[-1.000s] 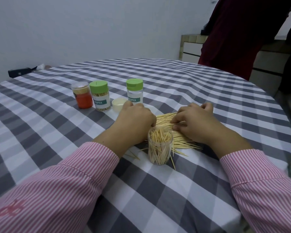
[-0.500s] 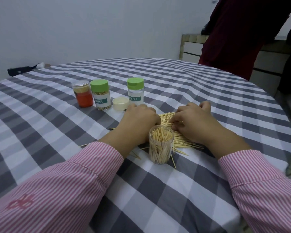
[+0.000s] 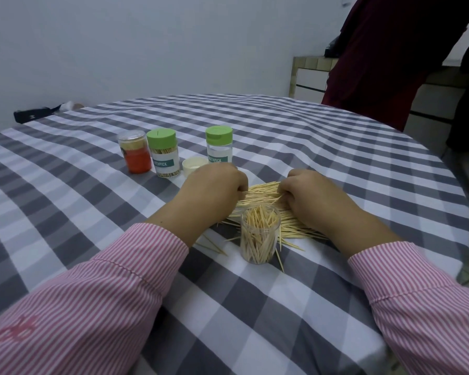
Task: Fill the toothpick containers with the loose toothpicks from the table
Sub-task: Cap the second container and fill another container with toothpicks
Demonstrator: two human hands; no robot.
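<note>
wooden toothpicks [image 3: 263,192] heap btwn 2 hands; 4 containers [image 3: 259,234], 1 open.

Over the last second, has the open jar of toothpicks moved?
No. The open jar stands upright in the same place between both wrists, on the same white square of the tablecloth.

A single view is provided, taken by a wide-angle camera worn on the person's head. It faces forward and down across the worktop [image 3: 322,136], which is covered by a grey-and-white checked cloth. Both striped sleeves enter from the bottom corners; the left hand [image 3: 214,193] and the right hand [image 3: 317,201] sit near the frame centre, close to the lens. The far worktop edge curves with lens distortion. Above it the view takes in a plain wall [image 3: 146,44] and, at upper right, a standing person [image 3: 390,55] beside a cabinet [image 3: 306,77]. No second view overlaps this one.
</note>
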